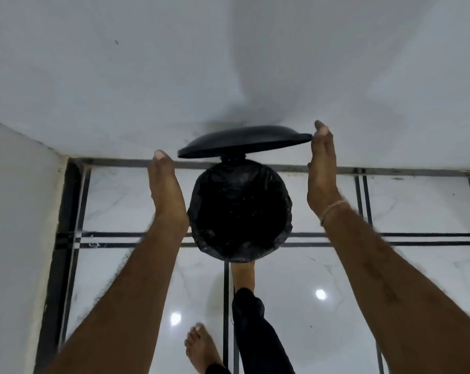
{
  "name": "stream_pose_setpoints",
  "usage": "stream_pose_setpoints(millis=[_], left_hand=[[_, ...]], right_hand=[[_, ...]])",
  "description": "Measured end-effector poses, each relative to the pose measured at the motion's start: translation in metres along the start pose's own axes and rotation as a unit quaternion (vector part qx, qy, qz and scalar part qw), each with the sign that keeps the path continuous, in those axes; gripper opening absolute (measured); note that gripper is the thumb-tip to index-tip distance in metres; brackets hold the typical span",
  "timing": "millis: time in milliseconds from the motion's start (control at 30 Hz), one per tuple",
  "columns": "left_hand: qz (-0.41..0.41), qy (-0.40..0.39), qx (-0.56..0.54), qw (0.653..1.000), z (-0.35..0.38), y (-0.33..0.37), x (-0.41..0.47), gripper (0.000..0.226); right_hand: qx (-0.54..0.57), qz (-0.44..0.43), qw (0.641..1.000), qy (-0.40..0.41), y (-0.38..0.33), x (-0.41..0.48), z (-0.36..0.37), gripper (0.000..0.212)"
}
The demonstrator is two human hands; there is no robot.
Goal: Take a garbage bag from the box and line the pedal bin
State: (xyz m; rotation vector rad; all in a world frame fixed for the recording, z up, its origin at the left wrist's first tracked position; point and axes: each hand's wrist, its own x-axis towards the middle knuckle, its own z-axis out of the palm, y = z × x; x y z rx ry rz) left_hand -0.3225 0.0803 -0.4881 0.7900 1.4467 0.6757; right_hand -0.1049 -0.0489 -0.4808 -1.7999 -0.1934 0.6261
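Note:
The round pedal bin stands on the floor by the wall, its black lid point(244, 141) raised. A black garbage bag point(240, 214) lines the inside and is folded over the rim all round. My left hand point(166, 187) is flat and open beside the bin's left side, fingers pointing to the wall, holding nothing. My right hand point(321, 171) is open to the right of the lid, fingertips near the lid's edge, apart from the bin. One of my feet point(243, 276) reaches under the bin's front edge, where the pedal is hidden.
White walls point(228, 63) meet in a corner at the left. The glossy white tiled floor point(336, 265) has dark stripes. My other bare foot point(201, 346) stands on the floor near the bottom of the view. No bag box is in view.

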Motion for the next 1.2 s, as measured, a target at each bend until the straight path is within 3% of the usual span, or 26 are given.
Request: stream_pose_setpoints(millis=[67, 133, 200, 267, 367, 600, 900, 1000, 1200], left_hand=[[-0.014, -0.081, -0.007, 0.997, 0.007, 0.025, 0.001, 0.066], [-0.026, -0.140, 0.044, 0.989, 0.011, 0.047, 0.000, 0.063], [-0.004, -0.172, 0.115, 0.978, 0.012, 0.057, -0.006, 0.057], [0.017, -0.181, 0.162, 0.970, 0.010, 0.056, -0.013, 0.057], [0.055, -0.178, 0.221, 0.957, -0.002, 0.039, -0.023, 0.045], [0.107, -0.171, 0.320, 0.926, -0.037, -0.044, -0.048, 0.092], [0.190, -0.105, 0.311, 0.925, -0.049, -0.179, -0.032, 0.103], [0.207, -0.097, 0.311, 0.923, -0.045, -0.198, -0.028, 0.101], [0.200, -0.109, 0.409, 0.884, -0.049, -0.170, -0.042, 0.107]], right_hand=[[-0.007, 0.030, 0.998, -0.062, -0.025, 0.006, 0.003, 0.056], [-0.053, 0.045, 0.991, -0.113, -0.041, 0.005, 0.006, 0.050], [-0.112, 0.038, 0.985, -0.124, -0.044, 0.000, 0.007, 0.045], [-0.159, 0.029, 0.978, -0.131, -0.040, -0.010, 0.007, 0.054], [-0.179, 0.041, 0.973, -0.142, -0.028, -0.031, 0.002, 0.048], [-0.243, 0.020, 0.959, -0.143, 0.039, -0.076, -0.011, 0.059], [-0.310, -0.057, 0.939, -0.138, 0.164, -0.072, -0.016, 0.081], [-0.327, -0.098, 0.932, -0.125, 0.180, -0.069, -0.016, 0.083], [-0.323, -0.068, 0.932, -0.149, 0.144, -0.078, -0.026, 0.079]])
